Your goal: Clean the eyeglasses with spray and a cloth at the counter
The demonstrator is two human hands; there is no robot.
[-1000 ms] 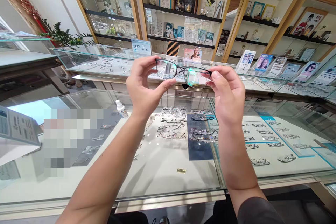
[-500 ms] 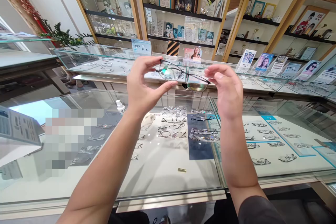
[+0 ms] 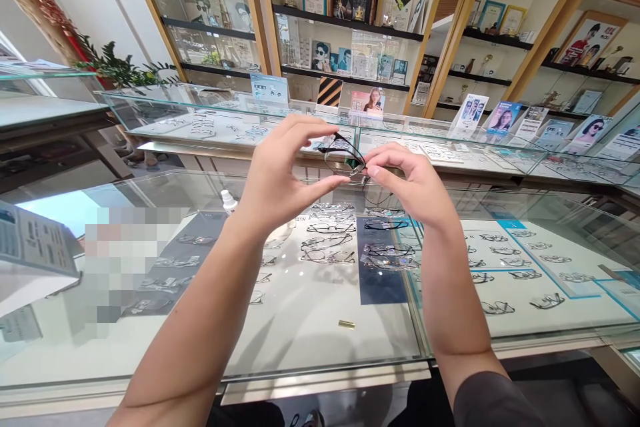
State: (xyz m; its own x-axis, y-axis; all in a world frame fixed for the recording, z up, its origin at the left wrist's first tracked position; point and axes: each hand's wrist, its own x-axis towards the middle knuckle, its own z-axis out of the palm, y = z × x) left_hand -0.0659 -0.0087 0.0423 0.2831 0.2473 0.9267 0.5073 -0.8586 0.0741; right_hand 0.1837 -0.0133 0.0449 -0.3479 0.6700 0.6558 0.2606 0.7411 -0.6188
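Observation:
A pair of dark thin-framed eyeglasses is held up in the air above the glass counter. My left hand is closed on one end of it, fingers above and thumb below the near lens. At the middle of the frame, around the bridge, the fingertips of my right hand pinch it. The other lens hangs partly behind my right fingers. Beneath my hands, several eyeglass frames lie in a column inside the display case, with others on a dark blue panel beside them.
A white bottle stands behind my left forearm. The glass display counter spans the front, with a small gold-coloured piece in it. A folded leaflet stand is at left. Farther back are another glass case and wooden shelves.
The eyeglasses have turned and come slightly lower. My right hand has moved left and down, from the far end of the frame to its middle; my left hand has shifted a little right.

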